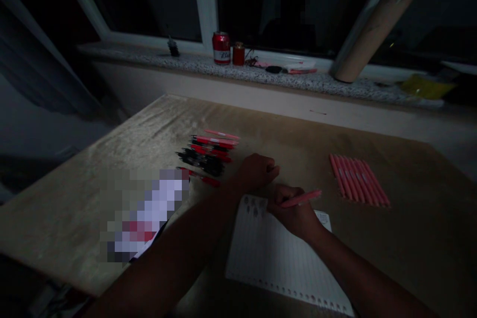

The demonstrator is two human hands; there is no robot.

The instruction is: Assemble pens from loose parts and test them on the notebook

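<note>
My right hand (pixel 294 211) is closed around a pink pen (pixel 302 198), its tip down at the top edge of a lined notebook page (pixel 276 258) where small dark scribbles show. My left hand (pixel 257 170) rests just above the page's top corner as a loose fist; what it holds, if anything, is hidden. A heap of red and black pens (pixel 208 154) lies to the left of that hand. A neat row of pink pens (pixel 358 180) lies on the table to the right.
The tan table (pixel 149 124) stands below a stone window sill (pixel 261 74) bearing a red can (pixel 221 47), a small red jar (pixel 238 53), a cardboard tube (pixel 372 35) and small clutter. A blurred-out flat item (pixel 149 213) lies at the left front.
</note>
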